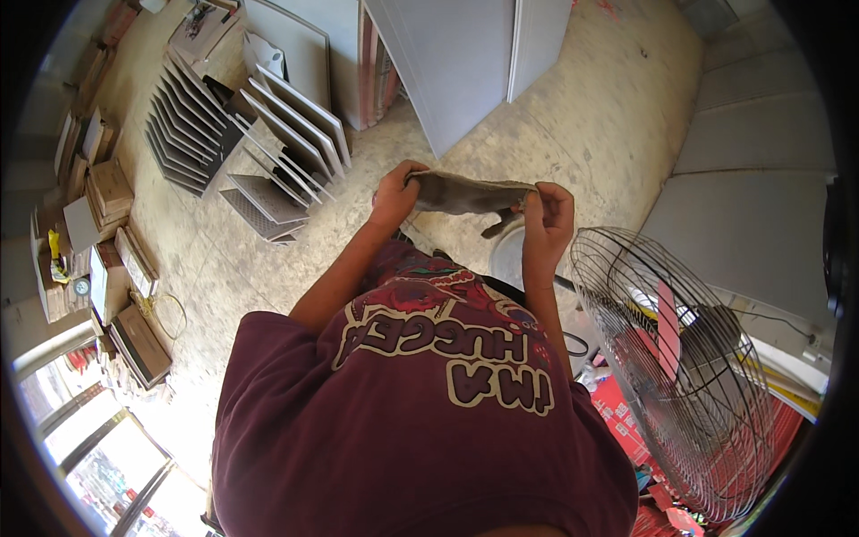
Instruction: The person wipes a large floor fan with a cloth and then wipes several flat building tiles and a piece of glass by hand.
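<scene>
Scuffed tan floor spreads below, tall flat grey panels standing toward its far edge, a round metal wire-caged fan along its right edge. Both forearms reach forward, the left slanting inward; left hand and right hand grip opposite ends of a floppy grey-brown cloth-like piece, raised above the floor.

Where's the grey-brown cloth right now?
In the head view, the grey-brown cloth is just above centre, held between the left hand and the right hand, above the maroon shirt.
</scene>
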Motion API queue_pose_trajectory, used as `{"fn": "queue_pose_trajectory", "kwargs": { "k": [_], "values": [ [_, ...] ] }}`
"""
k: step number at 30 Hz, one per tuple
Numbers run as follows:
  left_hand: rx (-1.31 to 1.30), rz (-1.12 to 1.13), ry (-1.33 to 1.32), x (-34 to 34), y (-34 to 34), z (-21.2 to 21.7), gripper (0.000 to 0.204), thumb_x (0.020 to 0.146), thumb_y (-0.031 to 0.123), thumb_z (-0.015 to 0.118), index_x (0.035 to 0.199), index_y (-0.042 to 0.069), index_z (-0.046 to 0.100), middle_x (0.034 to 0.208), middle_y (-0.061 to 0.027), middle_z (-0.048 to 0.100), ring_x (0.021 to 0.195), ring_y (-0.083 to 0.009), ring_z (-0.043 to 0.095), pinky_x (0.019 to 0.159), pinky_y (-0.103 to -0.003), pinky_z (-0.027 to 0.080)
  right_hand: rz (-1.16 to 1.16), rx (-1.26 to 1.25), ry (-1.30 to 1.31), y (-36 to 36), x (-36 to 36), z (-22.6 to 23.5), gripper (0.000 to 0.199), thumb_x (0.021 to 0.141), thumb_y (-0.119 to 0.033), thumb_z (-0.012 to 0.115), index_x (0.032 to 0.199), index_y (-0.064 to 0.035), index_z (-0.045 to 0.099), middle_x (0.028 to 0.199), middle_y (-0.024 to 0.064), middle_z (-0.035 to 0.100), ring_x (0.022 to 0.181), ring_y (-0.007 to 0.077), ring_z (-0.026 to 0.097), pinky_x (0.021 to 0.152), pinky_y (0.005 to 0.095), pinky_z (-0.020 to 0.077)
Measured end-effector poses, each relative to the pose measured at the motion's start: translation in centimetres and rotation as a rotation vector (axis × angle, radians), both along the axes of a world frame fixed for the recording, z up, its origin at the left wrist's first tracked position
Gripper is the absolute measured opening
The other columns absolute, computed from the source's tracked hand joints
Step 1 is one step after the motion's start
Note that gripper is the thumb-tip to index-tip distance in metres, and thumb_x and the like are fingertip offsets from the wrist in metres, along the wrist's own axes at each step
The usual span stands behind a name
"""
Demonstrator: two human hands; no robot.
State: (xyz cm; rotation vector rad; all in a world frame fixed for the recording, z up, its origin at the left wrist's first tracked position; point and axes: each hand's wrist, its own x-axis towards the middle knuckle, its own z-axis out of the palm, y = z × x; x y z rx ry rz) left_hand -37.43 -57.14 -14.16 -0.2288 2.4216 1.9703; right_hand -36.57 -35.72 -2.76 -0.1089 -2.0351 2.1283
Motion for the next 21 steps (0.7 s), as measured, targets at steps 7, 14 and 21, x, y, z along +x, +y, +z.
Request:
{"fn": "queue_pose_trajectory", "kwargs": {
  "k": [7,14,21],
  "values": [
    [0.012,0.105,0.016,-2.9,-4.4,-0.7,0.019,0.084,0.009,0.052,0.099,0.000,0.058,0.084,-0.0068,0.062,0.079,-0.0123,0.056,0.074,-0.025,0.043,0.117,-0.006,-0.084,-4.8,-5.0,-0.1,0.024,0.086,0.000,0.053,0.109,0.0007,0.052,0.093,0.0067,0.057,0.079,0.0110,0.056,0.066,0.0234,0.0482],
    [0.020,0.230,0.043,-6.4,-9.2,-0.8,0.016,0.084,0.010,0.054,0.096,0.001,0.060,0.076,-0.0103,0.061,0.070,-0.0138,0.055,0.065,-0.027,0.044,0.269,0.214,-0.089,-8.9,-10.6,-0.9,0.035,0.082,0.001,0.057,0.116,-0.0013,0.051,0.100,0.0061,0.054,0.086,0.0114,0.055,0.073,0.0221,0.0474],
    [0.024,0.356,0.011,-9.0,-15.2,0.1,0.017,0.083,0.012,0.058,0.097,0.002,0.062,0.079,-0.0103,0.063,0.074,-0.0131,0.057,0.069,-0.026,0.045,0.325,0.387,-0.063,-14.3,-15.9,-0.2,0.026,0.084,-0.003,0.056,0.109,-0.0001,0.057,0.099,0.0058,0.056,0.083,0.0112,0.057,0.074,0.0219,0.0469]
  ]
}}
